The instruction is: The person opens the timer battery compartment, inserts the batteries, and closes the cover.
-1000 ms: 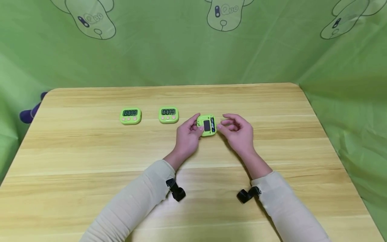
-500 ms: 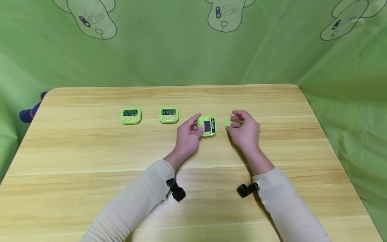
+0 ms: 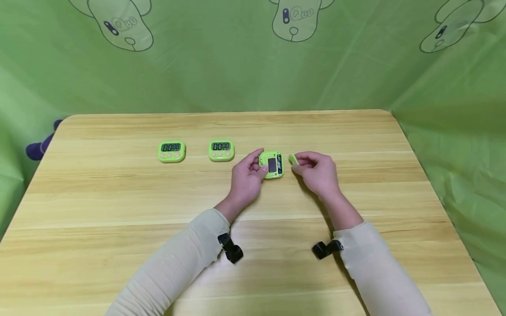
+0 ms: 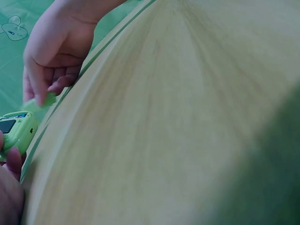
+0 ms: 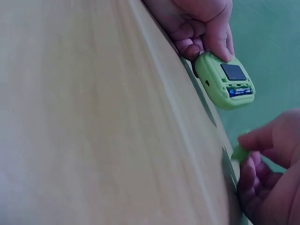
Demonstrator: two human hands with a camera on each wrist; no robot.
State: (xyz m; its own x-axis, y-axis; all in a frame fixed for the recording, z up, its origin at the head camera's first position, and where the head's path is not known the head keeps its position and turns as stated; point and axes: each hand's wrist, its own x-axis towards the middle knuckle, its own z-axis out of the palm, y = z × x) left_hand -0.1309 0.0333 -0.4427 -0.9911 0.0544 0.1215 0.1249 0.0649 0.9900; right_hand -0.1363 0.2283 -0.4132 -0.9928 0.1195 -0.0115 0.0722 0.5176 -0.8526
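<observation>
My left hand (image 3: 247,177) grips a green digital timer (image 3: 272,172), back side up, with the thumb on its back near a dark rectangular pad. In the right wrist view a battery (image 5: 240,91) lies in the timer's (image 5: 213,79) uncovered slot. Just right of the timer, my right hand (image 3: 319,173) pinches a small green battery cover (image 3: 293,159) between thumb and fingers. The cover is apart from the timer and looks blurred in the left wrist view. In the right wrist view the right hand's (image 5: 274,164) fingers partly hide it.
Two more green timers, one at the left (image 3: 171,152) and another timer (image 3: 221,150) nearer the left hand, lie face up with pink buttons. All this is on a wooden table (image 3: 253,263). A green cloth (image 3: 221,79) hangs behind it.
My right hand moved right, away from the timer, with the green cover, then came partway back left. The cover has turned in the fingers. The left hand and its timer hardly moved.
</observation>
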